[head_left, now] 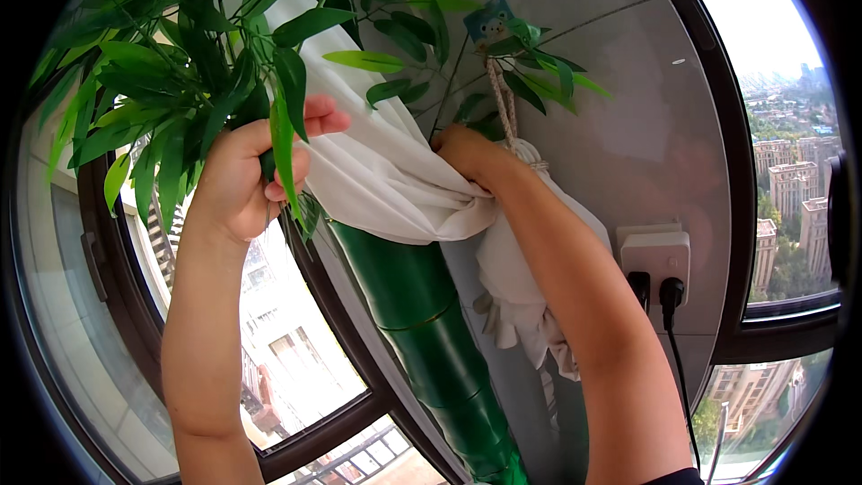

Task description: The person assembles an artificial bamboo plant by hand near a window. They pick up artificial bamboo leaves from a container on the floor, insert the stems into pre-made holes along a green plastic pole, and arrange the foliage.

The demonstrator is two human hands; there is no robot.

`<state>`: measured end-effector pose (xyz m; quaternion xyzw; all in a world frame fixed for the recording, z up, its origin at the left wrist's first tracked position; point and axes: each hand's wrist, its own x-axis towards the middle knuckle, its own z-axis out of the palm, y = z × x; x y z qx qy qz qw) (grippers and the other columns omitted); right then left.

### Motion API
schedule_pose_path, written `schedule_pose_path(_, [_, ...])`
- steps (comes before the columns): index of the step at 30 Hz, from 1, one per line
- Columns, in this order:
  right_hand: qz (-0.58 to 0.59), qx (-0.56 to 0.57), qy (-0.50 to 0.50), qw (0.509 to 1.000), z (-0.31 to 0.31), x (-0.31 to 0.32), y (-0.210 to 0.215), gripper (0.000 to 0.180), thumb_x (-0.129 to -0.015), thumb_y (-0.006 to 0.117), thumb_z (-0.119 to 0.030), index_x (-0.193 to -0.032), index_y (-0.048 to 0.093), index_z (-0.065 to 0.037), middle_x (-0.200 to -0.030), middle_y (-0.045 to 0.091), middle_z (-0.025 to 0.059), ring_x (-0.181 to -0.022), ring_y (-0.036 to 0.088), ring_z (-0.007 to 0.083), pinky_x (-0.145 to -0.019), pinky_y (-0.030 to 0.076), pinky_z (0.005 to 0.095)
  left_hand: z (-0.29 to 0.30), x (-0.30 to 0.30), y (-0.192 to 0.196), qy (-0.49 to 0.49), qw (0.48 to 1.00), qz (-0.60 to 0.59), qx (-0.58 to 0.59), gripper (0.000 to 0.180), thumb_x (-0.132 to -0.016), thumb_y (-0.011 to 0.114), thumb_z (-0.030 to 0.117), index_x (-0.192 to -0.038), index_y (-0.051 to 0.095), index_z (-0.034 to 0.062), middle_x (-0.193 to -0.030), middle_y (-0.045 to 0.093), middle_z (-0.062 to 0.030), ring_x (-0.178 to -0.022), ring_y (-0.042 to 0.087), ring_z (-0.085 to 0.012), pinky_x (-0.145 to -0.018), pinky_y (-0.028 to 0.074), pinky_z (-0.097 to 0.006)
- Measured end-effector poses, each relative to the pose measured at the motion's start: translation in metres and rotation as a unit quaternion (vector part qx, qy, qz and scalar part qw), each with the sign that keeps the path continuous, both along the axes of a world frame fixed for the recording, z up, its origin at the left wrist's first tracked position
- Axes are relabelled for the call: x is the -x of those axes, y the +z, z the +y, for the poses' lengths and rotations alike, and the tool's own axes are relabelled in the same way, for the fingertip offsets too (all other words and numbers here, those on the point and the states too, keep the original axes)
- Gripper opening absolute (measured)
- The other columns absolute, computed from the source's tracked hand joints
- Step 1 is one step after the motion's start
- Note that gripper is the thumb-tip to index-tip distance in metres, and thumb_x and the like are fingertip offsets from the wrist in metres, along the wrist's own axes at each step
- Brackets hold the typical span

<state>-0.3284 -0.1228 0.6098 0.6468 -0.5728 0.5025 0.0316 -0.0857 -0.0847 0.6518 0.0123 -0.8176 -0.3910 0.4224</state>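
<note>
The left hand [247, 171] is raised, its grip curled loosely around leafy green stems [235, 94], with two fingers poking out past the leaves. The right hand [467, 153] reaches to the edge of a gathered white cloth [377, 180]; its fingertips are hidden, so whether that grip is pinching anything cannot be told. The leaves fill the upper left and spread over the cloth, which slants down from the top and drapes across a green, bamboo-like segmented pole [413, 305]. Beside the right forearm, a twisted rope [503, 103] hangs from a small blue card [489, 22] on the grey tiled wall [611, 117], above a bunched white bundle [516, 251]. Farther right are a white socket unit [654, 251] with a black plug [671, 292] and a window [795, 216] overlooking apartment blocks.
</note>
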Motion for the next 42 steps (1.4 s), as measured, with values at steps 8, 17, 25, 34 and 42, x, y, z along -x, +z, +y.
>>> schedule_pose_path(8, [-0.012, 0.015, 0.034, 0.999, -0.006, -0.001, -0.006, 0.032, -0.066, 0.061, -0.013, -0.093, 0.061, 0.004, -0.084, 0.062, 0.0163, -0.073, 0.058, 0.0216, -0.064, 0.045, 0.0305, 0.014, -0.009, -0.014, -0.053, 0.998, 0.041, -0.019, 0.031, -0.086, 0.044, 0.026, -0.098, 0.05, -0.0027, -0.092, 0.055, -0.0126, -0.038, 0.031, -0.0008, -0.033, 0.023, -0.015])
schedule_pose_path(17, [-0.081, 0.004, 0.045, 0.996, -0.008, 0.003, -0.002, 0.029, -0.066, 0.059, -0.016, -0.091, 0.062, 0.0, -0.089, 0.061, 0.0157, -0.078, 0.059, 0.0253, -0.066, 0.045, 0.032, 0.018, -0.073, -0.038, -0.146, 0.973, 0.17, -0.057, 0.029, -0.092, 0.035, 0.023, -0.096, 0.047, -0.0029, -0.075, 0.048, -0.005, -0.034, 0.025, -0.0005, -0.028, 0.021, -0.014])
schedule_pose_path(25, [-0.006, -0.011, 0.012, 1.0, 0.024, -0.005, 0.001, 0.026, -0.074, 0.05, -0.012, -0.093, 0.061, 0.002, -0.085, 0.061, 0.0134, -0.075, 0.057, 0.0183, -0.067, 0.043, 0.0301, -0.012, -0.15, -0.107, -0.239, 0.931, 0.273, -0.047, 0.035, -0.094, 0.025, 0.024, -0.103, 0.044, -0.0047, -0.068, 0.041, -0.0062, -0.035, 0.029, -0.006, -0.029, 0.025, -0.019])
schedule_pose_path(34, [0.053, 0.324, -0.18, 0.927, 0.096, -0.042, -0.012, 0.019, -0.076, 0.051, -0.011, -0.086, 0.061, 0.0, -0.072, 0.061, 0.0112, -0.064, 0.056, 0.0187, -0.062, 0.044, 0.0268, -0.045, -0.159, -0.178, -0.243, 0.876, 0.375, -0.181, 0.032, -0.093, 0.028, 0.023, -0.103, 0.046, -0.002, -0.065, 0.041, -0.0041, -0.036, 0.027, -0.0038, -0.031, 0.023, -0.018])
schedule_pose_path(42, [0.139, 0.152, 0.107, 0.973, 0.088, -0.158, -0.128, 0.011, -0.075, 0.061, -0.01, -0.08, 0.061, 0.0, -0.064, 0.056, 0.0052, -0.053, 0.049, 0.0092, -0.05, 0.039, 0.022, -0.055, -0.1, -0.273, -0.318, 0.811, 0.287, -0.398, 0.032, -0.092, 0.033, 0.03, -0.095, 0.054, 0.0055, -0.057, 0.042, 0.0017, -0.035, 0.024, -0.0021, -0.034, 0.018, -0.018])
